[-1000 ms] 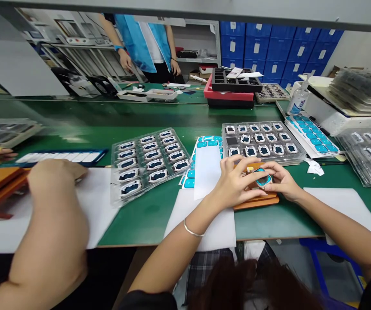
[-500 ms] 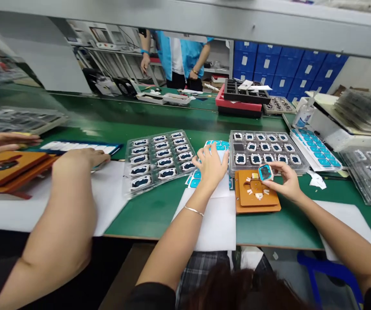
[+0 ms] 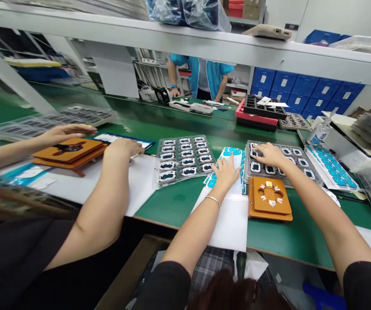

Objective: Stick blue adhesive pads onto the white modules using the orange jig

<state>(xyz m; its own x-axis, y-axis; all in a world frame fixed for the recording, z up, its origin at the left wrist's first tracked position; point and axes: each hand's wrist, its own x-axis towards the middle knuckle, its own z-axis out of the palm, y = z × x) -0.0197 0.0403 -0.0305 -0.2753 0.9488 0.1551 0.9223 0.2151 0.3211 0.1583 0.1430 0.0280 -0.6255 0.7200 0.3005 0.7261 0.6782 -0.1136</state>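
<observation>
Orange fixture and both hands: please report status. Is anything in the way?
Left hand spread at turquoise sticker sheets. Right hand at clear parts tray, grip unclear. Orange fixture on green table, untouched. Co-worker's hands farther left, seemingly not in the way.

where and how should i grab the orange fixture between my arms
Likely by the left and right edges of the orange fixture, approaching from the near side: it sits level, the plastic tray crowds its far side, and squeezing at the edges spares the white tabs on top.

Green bench beneath plastic trays, orange fixture.
</observation>
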